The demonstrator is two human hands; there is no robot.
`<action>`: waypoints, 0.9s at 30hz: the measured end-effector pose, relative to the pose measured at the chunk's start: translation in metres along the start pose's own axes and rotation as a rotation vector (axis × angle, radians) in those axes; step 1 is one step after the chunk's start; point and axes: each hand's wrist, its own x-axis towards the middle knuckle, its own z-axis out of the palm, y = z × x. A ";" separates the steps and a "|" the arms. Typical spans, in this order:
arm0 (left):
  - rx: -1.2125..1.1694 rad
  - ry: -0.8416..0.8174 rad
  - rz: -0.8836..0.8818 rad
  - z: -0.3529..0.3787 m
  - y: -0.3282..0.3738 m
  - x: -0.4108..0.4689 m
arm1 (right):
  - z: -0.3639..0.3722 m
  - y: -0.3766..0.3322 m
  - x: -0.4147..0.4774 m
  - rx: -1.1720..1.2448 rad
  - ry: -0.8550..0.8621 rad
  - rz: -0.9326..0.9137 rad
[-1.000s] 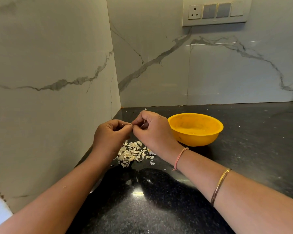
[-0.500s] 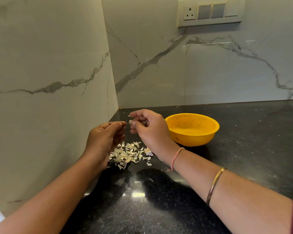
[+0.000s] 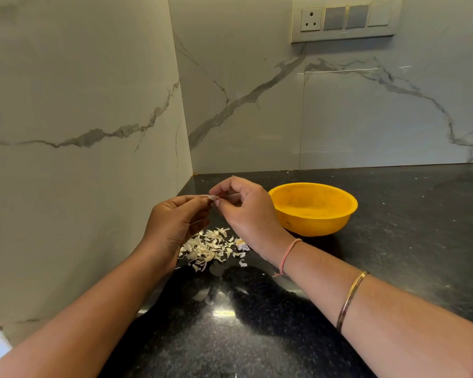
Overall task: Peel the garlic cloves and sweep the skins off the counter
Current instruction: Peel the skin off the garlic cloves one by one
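Change: since 0.5 s ago the left hand (image 3: pixel 175 225) has brought its fingertips up from just above the skins to meet the right hand (image 3: pixel 247 212); the 2 hands, then apart, now touch at the tips.
Left hand: thumb and forefinger close in a pinch on a small pale garlic clove (image 3: pixel 213 197); the other fingers curl loosely underneath.
Right hand: thumb and forefinger tips nip the same garlic clove from the opposite side, with the remaining fingers bent. A thin pale strip shows inside its curled fingers, too small to identify.
Garlic clove: held in the air between both sets of fingertips, above the skins and left of the bowl. Whether skin remains on it cannot be told.
Skins: a loose heap of white papery garlic skins (image 3: pixel 209 248) lies on the counter below the hands, between the 2 wrists, with a few flakes strewn toward the right wrist.
Bowl: a round yellow plastic bowl (image 3: pixel 311 227) stands upright just right of the right hand, apart from the skins.
Counter: the glossy black speckled stone counter (image 3: pixel 398 241) carries scattered white flecks.
Walls: white marble-look wall tiles (image 3: pixel 93 91) with grey veins meet in a corner behind the hands.
Switch plate: a grey switch plate (image 3: pixel 344 19) sits high on the back wall, with 1 socket at its left end.
Right forearm: a pink thread (image 3: pixel 289 255) circles the wrist and a gold bangle (image 3: pixel 351 301) sits further up.
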 end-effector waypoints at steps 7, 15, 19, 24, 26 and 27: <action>-0.048 -0.012 -0.016 0.001 0.002 -0.002 | -0.001 0.000 0.000 -0.131 0.014 -0.068; -0.082 -0.036 -0.033 0.001 0.004 -0.004 | -0.001 0.000 0.000 -0.213 0.020 -0.166; -0.121 -0.046 -0.065 0.002 0.005 -0.004 | -0.002 0.001 0.000 -0.272 0.021 -0.225; -0.147 -0.019 -0.114 0.003 0.006 -0.006 | 0.000 0.002 0.000 -0.343 0.009 -0.285; -0.130 -0.008 -0.119 0.003 0.006 -0.006 | 0.000 0.002 -0.001 -0.347 0.003 -0.294; -0.123 -0.003 -0.120 0.003 0.006 -0.006 | 0.000 0.002 -0.001 -0.343 0.003 -0.293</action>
